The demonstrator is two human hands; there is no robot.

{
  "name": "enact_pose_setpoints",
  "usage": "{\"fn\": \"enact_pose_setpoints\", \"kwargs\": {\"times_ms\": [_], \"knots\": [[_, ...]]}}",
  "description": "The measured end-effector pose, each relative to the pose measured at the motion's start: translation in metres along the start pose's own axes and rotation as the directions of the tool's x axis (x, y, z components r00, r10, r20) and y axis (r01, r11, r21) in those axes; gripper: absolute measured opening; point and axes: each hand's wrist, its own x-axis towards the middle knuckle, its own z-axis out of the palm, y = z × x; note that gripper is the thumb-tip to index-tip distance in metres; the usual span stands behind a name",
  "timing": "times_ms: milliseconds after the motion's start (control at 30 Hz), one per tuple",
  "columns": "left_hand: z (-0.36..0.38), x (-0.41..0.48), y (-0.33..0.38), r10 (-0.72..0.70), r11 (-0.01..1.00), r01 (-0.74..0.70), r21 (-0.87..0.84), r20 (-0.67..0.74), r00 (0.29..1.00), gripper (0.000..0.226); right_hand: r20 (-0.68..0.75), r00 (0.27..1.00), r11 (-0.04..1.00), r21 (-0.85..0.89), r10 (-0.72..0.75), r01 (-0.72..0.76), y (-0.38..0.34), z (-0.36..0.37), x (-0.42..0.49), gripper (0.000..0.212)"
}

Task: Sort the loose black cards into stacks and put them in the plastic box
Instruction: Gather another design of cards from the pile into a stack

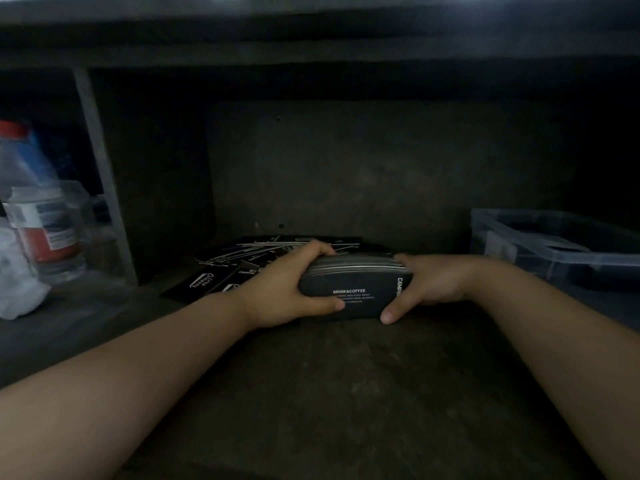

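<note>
A thick stack of black cards [353, 289] with white print stands on its long edge on the dark shelf, squeezed between both hands. My left hand [291, 292] grips its left end, thumb on the front face. My right hand [429, 285] grips its right end, thumb low on the front. Behind and to the left lies a loose pile of black cards [249, 261], spread untidily, partly hidden by my left hand. The clear plastic box [540, 244] sits at the right, open, with dark contents inside that I cannot make out.
A dim cabinet shelf with a back wall close behind. At the left stand a clear plastic bottle [34, 202] with a red cap and label, other clear containers and a white crumpled thing [17, 285]. A vertical divider [100, 174] separates that side.
</note>
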Motion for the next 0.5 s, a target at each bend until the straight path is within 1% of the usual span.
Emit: {"fn": "enact_pose_setpoints", "kwargs": {"times_ms": [100, 133, 200, 233, 300, 367, 433, 500], "knots": [[0.001, -0.001, 0.004, -0.028, 0.999, 0.027, 0.039, 0.013, 1.000, 0.060, 0.049, 0.999, 0.996, 0.084, -0.004, 0.000, 0.002, 0.003, 0.006, 0.076], [-0.001, -0.002, 0.009, -0.046, 0.998, 0.045, 0.046, 0.025, 0.999, 0.058, 0.054, 0.999, 0.996, 0.083, 0.009, -0.013, 0.000, 0.004, 0.003, 0.079], [-0.010, -0.003, 0.017, -0.102, 0.994, 0.099, 0.039, 0.087, 0.991, 0.055, -0.012, 1.000, 0.999, 0.047, 0.028, -0.027, -0.001, 0.005, -0.001, 0.095], [-0.014, -0.006, 0.020, -0.138, 0.990, 0.140, -0.004, 0.128, 0.982, 0.054, -0.072, 0.997, 0.999, 0.031, 0.031, -0.029, 0.000, 0.006, -0.006, 0.099], [-0.021, -0.014, 0.022, -0.187, 0.973, 0.206, -0.102, 0.171, 0.967, 0.059, -0.148, 0.989, 0.999, 0.054, 0.014, -0.006, 0.003, 0.014, -0.017, 0.097], [-0.022, -0.022, 0.021, -0.202, 0.965, 0.219, -0.143, 0.124, 0.972, 0.066, -0.225, 0.974, 0.993, 0.112, -0.009, 0.035, 0.009, 0.024, -0.028, 0.096], [-0.018, -0.025, 0.024, -0.216, 0.952, 0.231, -0.200, 0.091, 0.972, 0.066, -0.300, 0.954, 0.976, 0.199, -0.027, 0.090, 0.013, 0.029, -0.037, 0.083], [-0.016, -0.020, 0.037, -0.207, 0.937, 0.229, -0.263, 0.109, 0.972, 0.058, -0.356, 0.933, 0.966, 0.222, -0.048, 0.134, 0.013, 0.024, -0.050, 0.065]]}}
